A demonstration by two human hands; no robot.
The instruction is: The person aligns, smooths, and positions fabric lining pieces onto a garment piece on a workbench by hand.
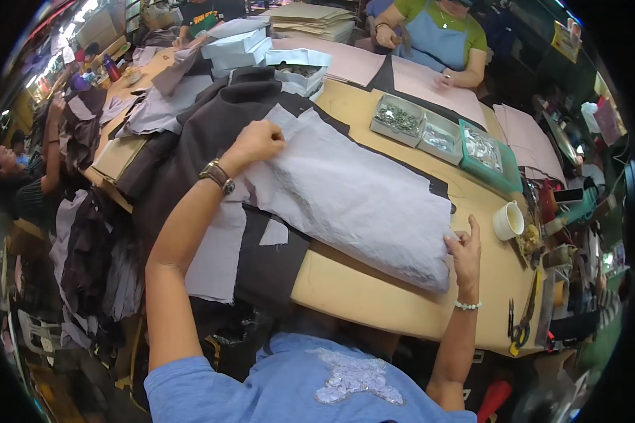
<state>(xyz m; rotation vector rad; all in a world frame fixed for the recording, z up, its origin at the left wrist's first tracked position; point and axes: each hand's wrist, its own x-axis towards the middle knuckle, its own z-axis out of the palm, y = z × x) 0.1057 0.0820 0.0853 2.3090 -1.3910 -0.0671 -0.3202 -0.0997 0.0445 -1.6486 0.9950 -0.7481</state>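
A long light grey fabric piece [360, 190] lies across the table over dark cloth [212, 127]. My left hand [259, 143], with a brown watch on the wrist, has its fingers pinched on the upper left part of the grey fabric. At the fabric's right end is my right hand [464, 248], wearing a bead bracelet; its thumb and a finger close on the fabric's edge while the index finger points up. Smaller grey pieces [219, 254] hang at the near left edge beside the dark cloth.
Boxes of small metal parts [398, 118] and a green tray [488, 154] stand beyond the fabric. A white cup [508, 221] and scissors [522, 328] are at the right. Co-workers [437, 35] are across the table and at the far left [32, 173].
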